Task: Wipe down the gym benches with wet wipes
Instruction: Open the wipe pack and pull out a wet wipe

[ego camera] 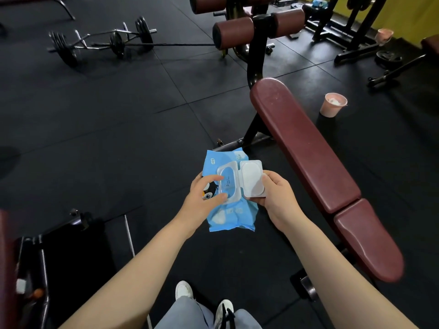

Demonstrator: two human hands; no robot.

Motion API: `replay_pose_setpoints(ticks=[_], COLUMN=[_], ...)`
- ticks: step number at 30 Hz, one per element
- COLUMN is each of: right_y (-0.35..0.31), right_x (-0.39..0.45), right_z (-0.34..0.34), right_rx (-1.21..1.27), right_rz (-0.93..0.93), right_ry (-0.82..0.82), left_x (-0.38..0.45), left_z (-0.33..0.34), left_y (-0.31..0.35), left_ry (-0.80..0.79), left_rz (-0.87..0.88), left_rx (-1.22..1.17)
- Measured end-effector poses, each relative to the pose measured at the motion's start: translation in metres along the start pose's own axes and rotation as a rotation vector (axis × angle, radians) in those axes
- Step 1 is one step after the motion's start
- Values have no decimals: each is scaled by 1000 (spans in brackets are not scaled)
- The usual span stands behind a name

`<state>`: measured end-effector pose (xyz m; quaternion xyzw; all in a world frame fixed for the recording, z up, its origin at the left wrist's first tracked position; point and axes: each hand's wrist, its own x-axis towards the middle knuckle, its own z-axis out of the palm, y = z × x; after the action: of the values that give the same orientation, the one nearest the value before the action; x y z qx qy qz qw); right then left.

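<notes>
A: Where is the wipes pack (228, 210) right now?

B: In mid-air in front of the person, over the black floor, just left of the maroon bench (306, 148). Its long axis runs away from the body, and the plastic dispenser frame (228, 181) sits on the upper half of the pack.

A: Is it open?

B: The flip lid (252, 179) is swung out to the right and lies flat beside the frame. No wipe sticks out that I can see; the blue seal under the frame looks closed, though that's a judgement.

A: And the 2 hands?

B: The right hand (276, 198) holds the pack from its right edge, thumb curled over the open lid, fingers hidden beneath. The left hand (204, 198) comes in from the left; its index finger and thumb are spread and lie on the frame's left rim, pinching nothing yet.

A: So which hand does the pulling?

B: I'd say the left. It's the free one, already on the opening, and the opening lies just right of its fingertips. The right only steadies the pack.

A: And afterwards?

B: The bench stretches from lower right to upper middle, nearer the right arm. A pink cup (332, 104) stands on the floor beyond it.
</notes>
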<state>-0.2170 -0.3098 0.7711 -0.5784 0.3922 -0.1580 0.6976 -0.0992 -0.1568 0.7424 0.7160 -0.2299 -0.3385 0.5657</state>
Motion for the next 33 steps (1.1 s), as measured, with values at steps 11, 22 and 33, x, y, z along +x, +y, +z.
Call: replay_pose_setpoints(ticks=[11,22,33], right_y=[0,0,14], right_x=[-4,-16,-18], right_z=[4,7,0], right_rx=[-23,-55,-218], right_rz=[24,22,35], right_ry=[-68,-141,-101], left_x=[8,13,-6], left_z=[6,1,-13], left_y=[4,3,-9], left_ry=[251,317,33], left_rz=[-47,-285,-352], left_rx=[-39,-135,-463])
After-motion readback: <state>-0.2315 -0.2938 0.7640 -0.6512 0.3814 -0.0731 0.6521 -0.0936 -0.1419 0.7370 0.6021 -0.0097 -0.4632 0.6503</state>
